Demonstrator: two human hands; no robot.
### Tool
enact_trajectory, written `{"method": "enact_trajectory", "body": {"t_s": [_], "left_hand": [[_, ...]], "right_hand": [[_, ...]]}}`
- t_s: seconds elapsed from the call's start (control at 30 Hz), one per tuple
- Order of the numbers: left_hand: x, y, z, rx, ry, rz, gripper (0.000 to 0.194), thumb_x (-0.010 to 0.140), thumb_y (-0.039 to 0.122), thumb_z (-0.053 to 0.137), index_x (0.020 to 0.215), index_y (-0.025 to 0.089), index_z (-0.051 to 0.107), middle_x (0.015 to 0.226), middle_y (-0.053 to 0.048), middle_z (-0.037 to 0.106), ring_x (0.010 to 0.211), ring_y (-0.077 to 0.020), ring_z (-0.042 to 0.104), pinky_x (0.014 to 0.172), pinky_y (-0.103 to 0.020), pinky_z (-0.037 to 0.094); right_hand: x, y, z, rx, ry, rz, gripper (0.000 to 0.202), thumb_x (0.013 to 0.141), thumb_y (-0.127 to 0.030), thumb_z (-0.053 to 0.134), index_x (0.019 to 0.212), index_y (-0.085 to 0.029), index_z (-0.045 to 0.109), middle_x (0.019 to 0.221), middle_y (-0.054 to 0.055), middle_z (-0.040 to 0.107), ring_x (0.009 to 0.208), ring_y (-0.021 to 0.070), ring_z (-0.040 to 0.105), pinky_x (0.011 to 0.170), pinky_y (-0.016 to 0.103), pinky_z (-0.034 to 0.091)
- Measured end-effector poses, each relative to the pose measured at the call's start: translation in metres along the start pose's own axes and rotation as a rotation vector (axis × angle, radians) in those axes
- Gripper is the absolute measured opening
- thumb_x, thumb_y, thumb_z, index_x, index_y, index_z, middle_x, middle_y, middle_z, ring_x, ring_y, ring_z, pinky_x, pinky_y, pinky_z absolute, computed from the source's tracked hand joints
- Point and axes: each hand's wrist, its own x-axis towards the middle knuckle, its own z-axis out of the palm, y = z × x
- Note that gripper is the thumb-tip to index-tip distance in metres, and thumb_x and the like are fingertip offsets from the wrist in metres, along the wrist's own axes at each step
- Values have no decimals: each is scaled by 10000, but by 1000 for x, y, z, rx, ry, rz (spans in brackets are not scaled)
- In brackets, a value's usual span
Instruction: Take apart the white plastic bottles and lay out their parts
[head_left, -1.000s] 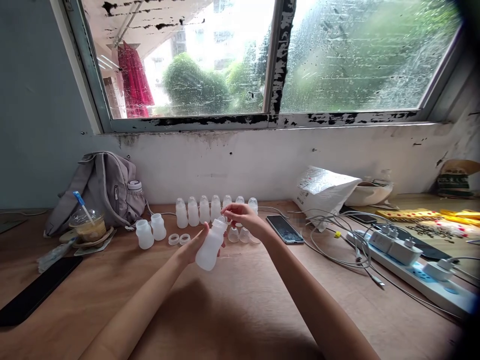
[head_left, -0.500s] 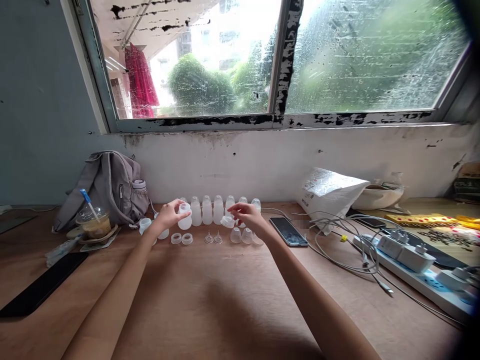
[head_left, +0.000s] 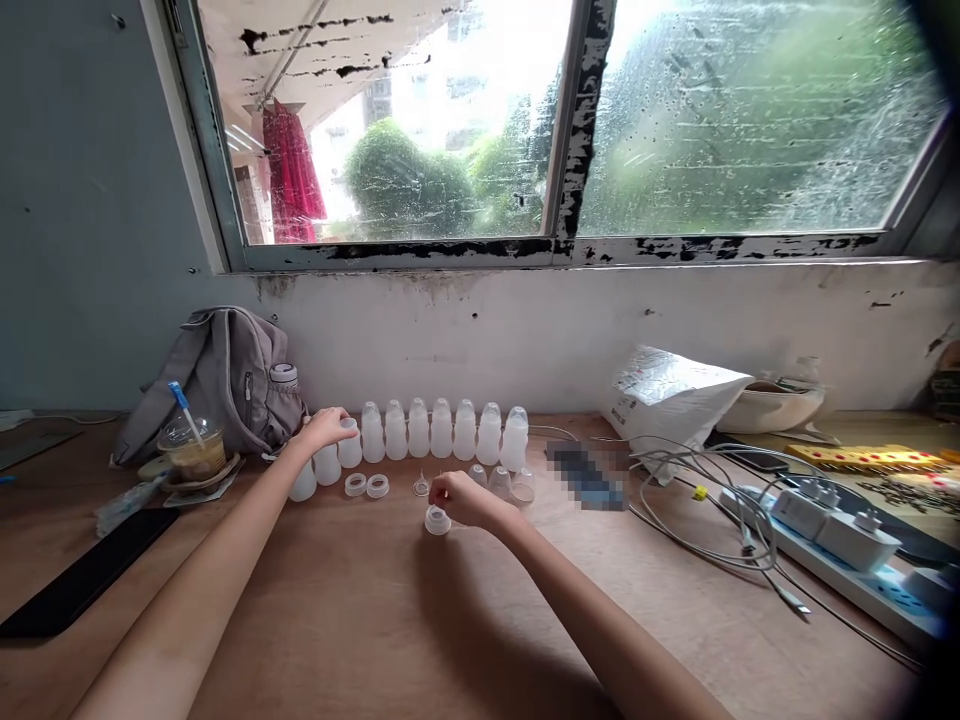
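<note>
Resting on table (head_left: 465, 620): left hand (head_left: 324, 428) clamped on a bottle (head_left: 349, 447) in the row; right hand (head_left: 466, 498) pinching a cap (head_left: 437, 520).

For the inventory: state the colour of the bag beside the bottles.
The bag is grey, seen in the head view.

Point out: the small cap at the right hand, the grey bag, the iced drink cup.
small cap (head_left: 436, 521), head view, on its top face, just under the right fingertips.
grey bag (head_left: 217, 380), head view, on its front panel.
iced drink cup (head_left: 193, 452), head view, on the clear side wall below the straw.
</note>
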Motion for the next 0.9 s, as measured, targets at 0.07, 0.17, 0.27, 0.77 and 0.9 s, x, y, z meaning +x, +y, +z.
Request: {"method": "enact_trajectory", "body": {"t_s": [0.07,0.17,0.27,0.77,0.9], "left_hand": [[-1,-1,3,11,-13,-9,438,604,466,525,953,210,586,1006,-80,619,972,-281,522,760,-327,370],[-4,-2,6,26,-16,-19,420,626,459,500,961,220,582,1011,-68,620,977,-274,521,779,-332,367],[-8,-2,7,39,-7,-21,420,657,455,467,989,220,573,1019,-68,615,987,-277,514,801,-352,360],[-71,94,10,-278,-260,588,591,627,509,570,1144,264,422,1138,-27,463,1000,-206,470,769,-258,400],[-79,118,16,-324,-205,578,431,667,483,534,1007,221,494,997,-35,507,823,-181,517,691,-269,399]], "right_hand": [[-1,0,-1,-6,-16,9,188,679,-91,479,755,-160,637,780,44,622,703,141,546,586,197,382],[-4,0,-2,-17,-39,64,170,682,-188,534,832,-177,615,798,44,599,721,150,536,566,200,374],[-7,1,1,-28,-45,130,243,668,-269,574,896,-188,584,803,44,575,717,158,524,553,208,363],[3,6,-13,187,360,47,95,639,-162,497,724,-150,538,611,-12,543,553,91,456,488,179,310],[3,8,-17,247,384,28,94,618,-127,470,693,-149,523,571,-29,518,525,81,428,468,172,298]]}}
